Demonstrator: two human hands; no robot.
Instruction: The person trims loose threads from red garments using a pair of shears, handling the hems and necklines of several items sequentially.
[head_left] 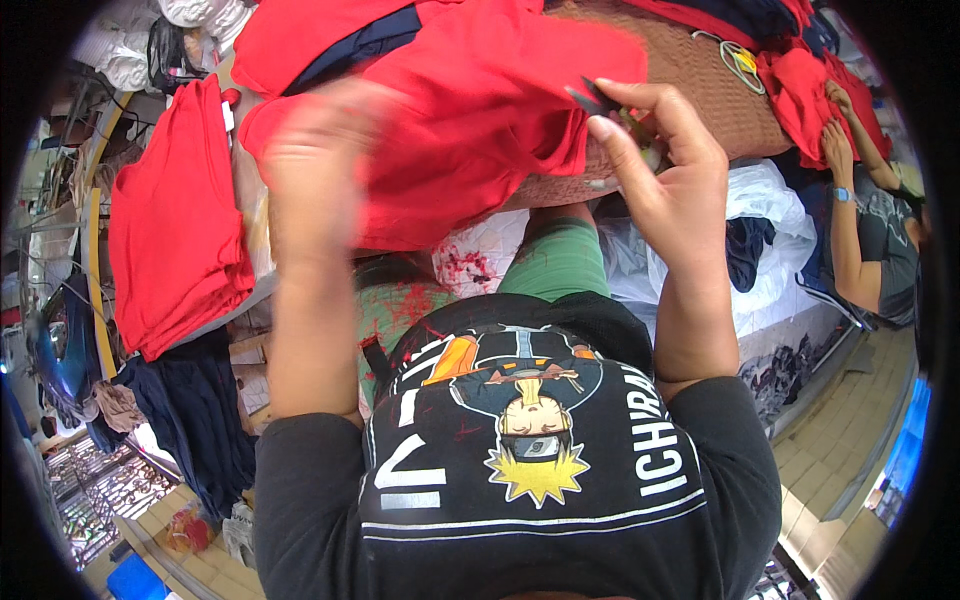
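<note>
Between nine and ten o'clock I have a stack of folded red cloth (pixel 175 225). Near half past ten, my left hand (pixel 322 145) is over the loose red cloth (pixel 480 110) (so smeared on my feed that I cannot tell whether its fingers grip or hover). That loose cloth lies at twelve, its long axis running roughly from eight to two. At one o'clock are small dark snips (pixel 597 101), pinched between thumb and forefinger of my right hand (pixel 680 165), their blades pointing toward ten. From those fingers, I judge the relation that counts is this: the cloth's body lies toward nine, its edge just beside the blades, contact unclear, while the left hand seems nearer its middle.
</note>
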